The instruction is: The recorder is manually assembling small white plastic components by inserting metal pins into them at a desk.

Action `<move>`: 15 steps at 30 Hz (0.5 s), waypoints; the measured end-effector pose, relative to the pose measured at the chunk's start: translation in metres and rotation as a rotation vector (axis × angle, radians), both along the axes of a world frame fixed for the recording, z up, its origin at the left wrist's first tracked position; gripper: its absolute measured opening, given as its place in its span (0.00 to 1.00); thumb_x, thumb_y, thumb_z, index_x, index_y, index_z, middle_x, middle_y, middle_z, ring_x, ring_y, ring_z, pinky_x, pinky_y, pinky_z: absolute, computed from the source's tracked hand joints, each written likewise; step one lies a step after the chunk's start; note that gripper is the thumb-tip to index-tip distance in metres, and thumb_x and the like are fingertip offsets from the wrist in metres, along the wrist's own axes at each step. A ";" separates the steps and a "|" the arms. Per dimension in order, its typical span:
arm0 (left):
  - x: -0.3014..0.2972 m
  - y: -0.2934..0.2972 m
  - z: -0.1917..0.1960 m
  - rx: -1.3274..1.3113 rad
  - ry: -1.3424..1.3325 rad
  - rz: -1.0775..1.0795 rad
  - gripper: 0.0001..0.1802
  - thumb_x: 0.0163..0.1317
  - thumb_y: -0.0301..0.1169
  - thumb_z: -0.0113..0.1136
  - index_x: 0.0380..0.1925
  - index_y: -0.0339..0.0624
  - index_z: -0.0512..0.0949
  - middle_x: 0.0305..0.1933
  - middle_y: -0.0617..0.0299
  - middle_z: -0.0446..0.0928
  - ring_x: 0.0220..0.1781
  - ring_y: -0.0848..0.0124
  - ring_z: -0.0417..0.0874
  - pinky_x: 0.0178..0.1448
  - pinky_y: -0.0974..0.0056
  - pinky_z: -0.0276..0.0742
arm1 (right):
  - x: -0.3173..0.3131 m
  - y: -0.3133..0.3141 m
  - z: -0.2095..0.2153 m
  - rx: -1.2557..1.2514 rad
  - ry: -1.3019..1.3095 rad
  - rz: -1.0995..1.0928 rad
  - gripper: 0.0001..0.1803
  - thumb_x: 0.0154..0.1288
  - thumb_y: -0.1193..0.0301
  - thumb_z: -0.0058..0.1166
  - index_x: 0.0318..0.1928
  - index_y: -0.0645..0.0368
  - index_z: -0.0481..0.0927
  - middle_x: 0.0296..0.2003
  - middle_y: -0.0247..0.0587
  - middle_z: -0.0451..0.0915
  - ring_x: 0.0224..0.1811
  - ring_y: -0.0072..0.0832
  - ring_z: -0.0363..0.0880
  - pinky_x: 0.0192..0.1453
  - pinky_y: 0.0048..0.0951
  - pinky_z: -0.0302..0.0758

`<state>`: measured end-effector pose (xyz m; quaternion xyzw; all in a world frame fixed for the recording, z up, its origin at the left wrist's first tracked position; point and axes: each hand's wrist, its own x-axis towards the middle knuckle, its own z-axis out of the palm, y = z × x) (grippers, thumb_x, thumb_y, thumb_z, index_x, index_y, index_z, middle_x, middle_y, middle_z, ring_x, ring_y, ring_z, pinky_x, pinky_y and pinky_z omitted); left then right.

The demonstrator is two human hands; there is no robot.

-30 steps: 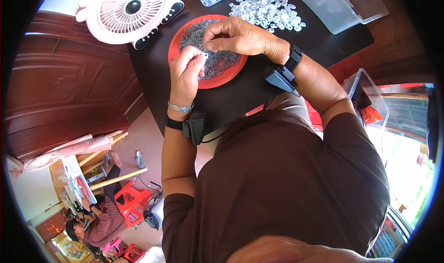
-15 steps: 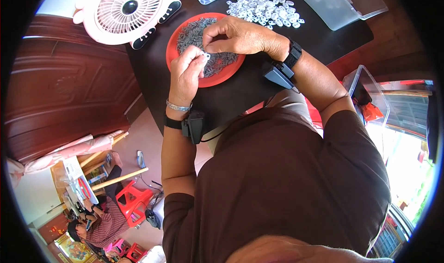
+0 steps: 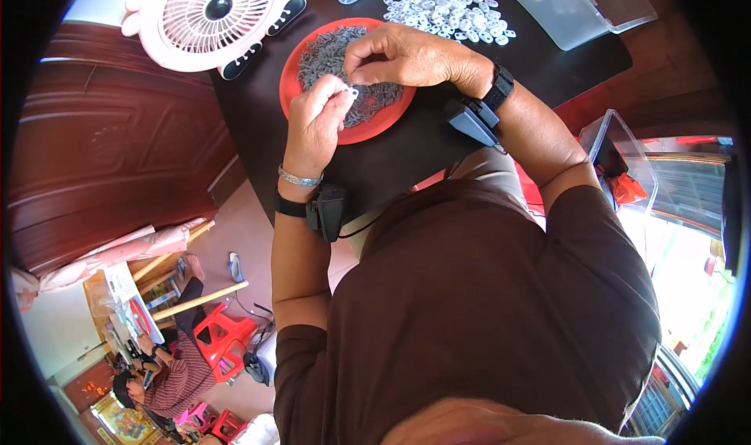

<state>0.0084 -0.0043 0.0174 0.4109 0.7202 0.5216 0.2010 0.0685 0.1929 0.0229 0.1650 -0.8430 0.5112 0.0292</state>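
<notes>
One wht pc [image 3: 353, 94] pinched at L hand [image 3: 317, 123] tip; R hand [image 3: 411, 57] nr, grip unclear.

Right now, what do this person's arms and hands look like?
The left hand and right hand are gloveless; the short sleeves are dark brown. Each wrist wears a black strap bearing a dark, boxy device. The left also has a silvery bracelet and black cable.

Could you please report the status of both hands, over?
Left hand pinching white piece. Right hand close by, grip unclear. Red dish of grey pieces beneath both. Nothing visibly obstructing hands.
</notes>
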 end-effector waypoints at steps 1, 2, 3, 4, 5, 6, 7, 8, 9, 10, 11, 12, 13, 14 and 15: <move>-0.001 0.000 -0.001 0.000 0.000 0.002 0.08 0.62 0.28 0.50 0.26 0.36 0.71 0.17 0.67 0.65 0.19 0.80 0.65 0.24 0.72 0.62 | 0.000 0.001 -0.001 -0.005 0.024 -0.020 0.06 0.64 0.72 0.53 0.34 0.63 0.78 0.26 0.32 0.76 0.31 0.20 0.71 0.41 0.25 0.71; -0.003 -0.001 -0.003 0.005 0.009 0.001 0.08 0.62 0.28 0.50 0.26 0.36 0.71 0.17 0.67 0.65 0.19 0.80 0.65 0.24 0.72 0.62 | 0.001 0.002 0.001 0.008 0.024 -0.039 0.06 0.64 0.72 0.53 0.34 0.63 0.78 0.27 0.32 0.75 0.31 0.20 0.71 0.41 0.24 0.70; -0.004 -0.001 -0.004 0.009 0.018 0.000 0.08 0.62 0.28 0.51 0.26 0.36 0.71 0.17 0.67 0.65 0.19 0.80 0.65 0.24 0.72 0.62 | 0.000 0.002 0.001 0.008 0.023 -0.037 0.06 0.64 0.72 0.53 0.34 0.63 0.78 0.27 0.32 0.75 0.31 0.20 0.71 0.41 0.24 0.70; -0.004 -0.001 -0.005 0.008 0.017 0.000 0.08 0.62 0.28 0.51 0.26 0.36 0.71 0.17 0.67 0.65 0.19 0.80 0.65 0.24 0.72 0.62 | 0.000 0.002 0.001 0.010 0.023 -0.026 0.06 0.64 0.72 0.53 0.34 0.63 0.78 0.26 0.32 0.75 0.31 0.20 0.71 0.41 0.24 0.70; -0.003 -0.001 -0.005 0.014 0.023 -0.007 0.08 0.62 0.28 0.51 0.26 0.36 0.71 0.17 0.66 0.65 0.19 0.80 0.65 0.24 0.71 0.62 | 0.000 0.002 0.001 0.013 0.022 -0.015 0.06 0.64 0.72 0.53 0.34 0.63 0.77 0.26 0.32 0.75 0.31 0.20 0.71 0.40 0.24 0.70; -0.003 -0.001 -0.005 0.019 0.029 -0.014 0.08 0.62 0.29 0.51 0.26 0.36 0.71 0.17 0.66 0.65 0.18 0.80 0.65 0.24 0.71 0.62 | 0.000 0.001 0.001 0.012 0.021 -0.015 0.06 0.64 0.72 0.53 0.34 0.63 0.77 0.26 0.32 0.75 0.31 0.20 0.71 0.40 0.24 0.70; -0.003 -0.001 -0.005 0.018 0.028 -0.015 0.08 0.62 0.29 0.51 0.26 0.36 0.71 0.17 0.66 0.65 0.18 0.80 0.65 0.24 0.71 0.62 | 0.001 -0.001 0.001 0.007 0.017 0.010 0.07 0.64 0.72 0.53 0.34 0.63 0.77 0.26 0.32 0.75 0.30 0.20 0.71 0.39 0.25 0.70; -0.002 0.000 -0.005 0.010 0.029 -0.018 0.08 0.62 0.29 0.51 0.26 0.36 0.71 0.17 0.66 0.65 0.18 0.80 0.65 0.24 0.71 0.62 | 0.001 -0.002 0.001 0.002 0.013 0.036 0.07 0.64 0.72 0.53 0.33 0.63 0.77 0.25 0.32 0.75 0.29 0.20 0.71 0.38 0.25 0.70; -0.002 0.000 -0.005 0.001 0.029 -0.021 0.08 0.62 0.29 0.51 0.26 0.36 0.71 0.17 0.66 0.65 0.18 0.80 0.65 0.24 0.71 0.61 | 0.001 -0.001 0.000 -0.008 0.026 0.040 0.07 0.63 0.71 0.53 0.33 0.63 0.77 0.24 0.33 0.74 0.28 0.20 0.70 0.36 0.25 0.69; -0.002 0.000 -0.005 0.001 0.029 -0.020 0.08 0.62 0.29 0.51 0.26 0.36 0.71 0.17 0.66 0.65 0.18 0.80 0.65 0.24 0.71 0.61 | 0.001 -0.001 -0.001 -0.008 0.026 0.040 0.07 0.63 0.71 0.53 0.33 0.63 0.77 0.24 0.33 0.74 0.28 0.20 0.70 0.36 0.25 0.69; -0.002 0.000 -0.006 0.004 0.028 -0.025 0.08 0.62 0.28 0.51 0.26 0.36 0.71 0.17 0.66 0.65 0.18 0.80 0.64 0.24 0.71 0.61 | 0.000 -0.001 -0.003 -0.007 0.027 0.041 0.07 0.63 0.71 0.53 0.33 0.63 0.77 0.24 0.33 0.74 0.28 0.20 0.70 0.35 0.25 0.69; -0.002 0.001 -0.006 0.008 0.027 -0.029 0.08 0.62 0.28 0.51 0.26 0.36 0.71 0.17 0.66 0.65 0.18 0.80 0.64 0.24 0.71 0.61 | 0.000 -0.001 -0.004 -0.006 0.029 0.042 0.07 0.63 0.71 0.53 0.33 0.63 0.77 0.24 0.33 0.74 0.27 0.20 0.69 0.35 0.25 0.68; -0.002 0.000 -0.007 0.009 0.026 -0.029 0.08 0.62 0.28 0.51 0.26 0.36 0.71 0.17 0.66 0.65 0.18 0.80 0.64 0.24 0.71 0.61 | 0.000 -0.002 -0.003 -0.005 0.028 0.042 0.07 0.63 0.71 0.53 0.33 0.63 0.77 0.24 0.33 0.74 0.27 0.20 0.69 0.35 0.25 0.68; -0.003 0.000 -0.008 0.006 0.025 -0.034 0.07 0.62 0.27 0.51 0.26 0.36 0.71 0.17 0.66 0.64 0.18 0.80 0.64 0.24 0.71 0.61 | 0.001 -0.003 -0.001 0.005 0.020 0.035 0.07 0.63 0.71 0.53 0.32 0.63 0.77 0.24 0.33 0.74 0.27 0.20 0.69 0.35 0.25 0.68; -0.003 0.000 -0.008 0.003 0.024 -0.039 0.07 0.62 0.27 0.50 0.26 0.36 0.71 0.17 0.67 0.64 0.18 0.80 0.64 0.24 0.71 0.61 | 0.001 -0.004 0.000 0.016 0.011 0.027 0.07 0.63 0.71 0.52 0.32 0.63 0.77 0.24 0.32 0.73 0.27 0.20 0.69 0.34 0.25 0.68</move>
